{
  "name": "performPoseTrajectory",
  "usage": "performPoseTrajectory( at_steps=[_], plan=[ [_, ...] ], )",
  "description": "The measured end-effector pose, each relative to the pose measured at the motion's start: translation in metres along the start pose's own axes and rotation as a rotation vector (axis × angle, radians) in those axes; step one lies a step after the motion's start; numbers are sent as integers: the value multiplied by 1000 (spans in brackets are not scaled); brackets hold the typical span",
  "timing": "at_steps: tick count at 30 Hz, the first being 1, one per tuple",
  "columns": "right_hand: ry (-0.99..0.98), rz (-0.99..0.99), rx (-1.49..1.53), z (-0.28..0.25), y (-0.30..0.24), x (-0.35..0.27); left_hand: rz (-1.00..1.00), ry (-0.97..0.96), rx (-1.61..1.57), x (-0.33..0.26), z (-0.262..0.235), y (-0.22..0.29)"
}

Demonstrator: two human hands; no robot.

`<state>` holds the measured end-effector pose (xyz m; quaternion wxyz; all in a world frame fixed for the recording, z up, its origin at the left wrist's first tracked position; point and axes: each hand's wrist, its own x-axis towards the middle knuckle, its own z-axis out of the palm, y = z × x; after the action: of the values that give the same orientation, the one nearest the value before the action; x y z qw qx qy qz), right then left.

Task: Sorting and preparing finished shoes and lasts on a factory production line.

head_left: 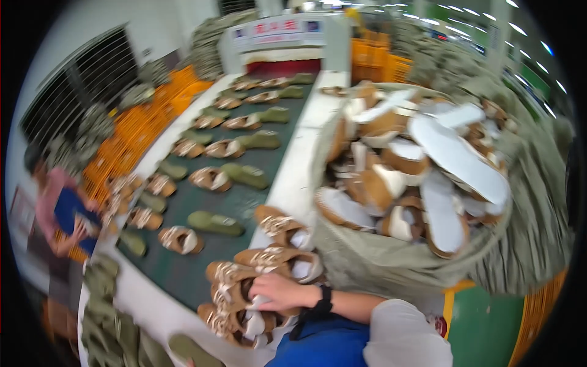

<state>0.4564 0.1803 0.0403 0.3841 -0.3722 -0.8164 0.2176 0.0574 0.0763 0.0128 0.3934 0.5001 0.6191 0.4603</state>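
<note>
Lower centre of frame: tan, strappy, white-lined shoes (227, 276), stacked, touched by curled right hand (280, 292); whether one is gripped cannot be told.

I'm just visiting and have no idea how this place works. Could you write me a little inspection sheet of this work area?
Surface: green conveyor belt with white borders, leading to a white tunnel machine.
Job's things: brown strappy shoe uppers and olive sole-shaped pieces in rough rows on the belt; more uppers piled on the near right border.
Clutter: grey-green sack heaped with brown, white-bottomed shoes; olive heap at lower left.
Hands: right hand on the piled uppers, grip unclear; left hand cannot be made out clearly.
Cables: nothing seen.
Surroundings: orange crates, barred windows, a co-worker in a pink top at left.
</note>
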Motion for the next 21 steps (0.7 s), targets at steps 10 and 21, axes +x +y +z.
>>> performPoseTrajectory(
  at_steps=[10,21],
  plan=[
    [-98,138,9,-17,-17,6,-266,58,838,268,57,61],
    [-133,159,-32,-23,-15,11,-279,-141,1110,292,141,-14]
  ],
)
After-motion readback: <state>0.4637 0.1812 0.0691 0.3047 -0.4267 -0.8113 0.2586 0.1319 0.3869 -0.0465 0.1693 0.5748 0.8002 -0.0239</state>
